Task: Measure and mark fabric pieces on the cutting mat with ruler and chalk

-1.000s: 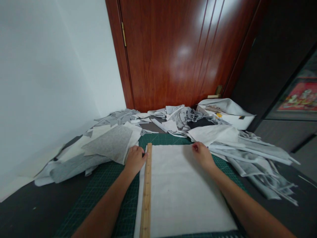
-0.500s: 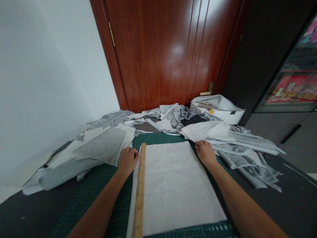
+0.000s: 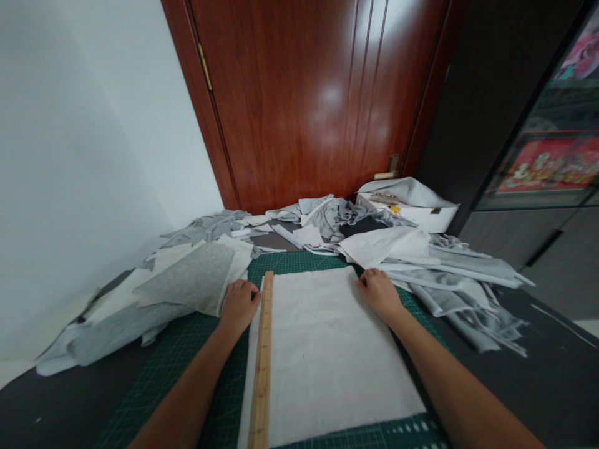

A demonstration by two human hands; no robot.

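Note:
A white fabric sheet [image 3: 327, 349] lies flat on a green cutting mat [image 3: 187, 368]. A long wooden ruler [image 3: 262, 368] rests along the sheet's left side. My left hand [image 3: 238, 305] sits at the sheet's far left corner beside the ruler's top end, fingers curled down onto the cloth edge. At the far right corner, my right hand [image 3: 378, 292] has its fingers closed on the fabric's edge.
Grey and white fabric pieces [image 3: 191, 280] are piled at the left, with more scraps [image 3: 449, 274] at the right and back. A white box [image 3: 412, 209] stands by the brown door [image 3: 304, 100]. A white wall rises on the left, a dark cabinet on the right.
The view has shifted a little left and up. My right hand moved from the sheet's top edge outward to its right corner. The left hand and ruler stay in place.

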